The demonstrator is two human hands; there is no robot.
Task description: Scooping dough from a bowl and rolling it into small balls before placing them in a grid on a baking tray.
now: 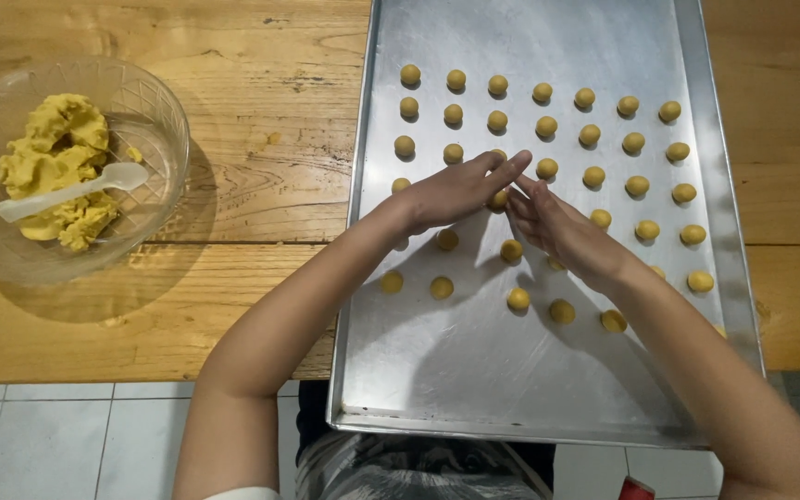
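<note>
Both my hands hover over a large metal baking tray dotted with several small yellow dough balls in rows. My left hand is flat, fingers stretched right, lying over my right hand, whose palm faces up beneath it. A dough ball shows between the two palms, pressed between them. Other balls lie just below the hands on the tray.
A clear glass bowl at the left holds a lump of yellow dough and a white plastic spoon. The wooden table ends at the near edge above a white tiled floor; the tray overhangs it.
</note>
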